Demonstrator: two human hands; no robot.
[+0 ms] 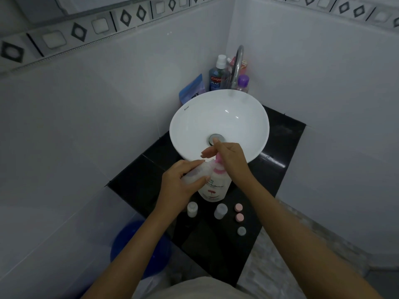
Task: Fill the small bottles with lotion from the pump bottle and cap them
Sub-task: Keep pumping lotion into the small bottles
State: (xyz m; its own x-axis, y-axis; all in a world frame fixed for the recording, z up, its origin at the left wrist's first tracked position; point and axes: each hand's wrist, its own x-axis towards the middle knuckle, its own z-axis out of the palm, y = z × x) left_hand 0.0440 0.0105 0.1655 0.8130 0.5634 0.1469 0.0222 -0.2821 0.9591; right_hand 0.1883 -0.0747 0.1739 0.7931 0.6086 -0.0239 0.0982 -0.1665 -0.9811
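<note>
A small bottle [195,174] was gripped in the left hand [179,184] — tilted, mouth toward the upright pump bottle [213,186], whose pump was pressed by the right hand [228,160].

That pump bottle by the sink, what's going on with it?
A person is filling travel bottles with lotion. The left hand holds a small clear bottle tilted up to the spout of the pump bottle, while the right hand rests on the pink pump head. Two more small bottles stand uncapped on the black counter, with three loose caps lying beside them. The white basin sits just behind.
</note>
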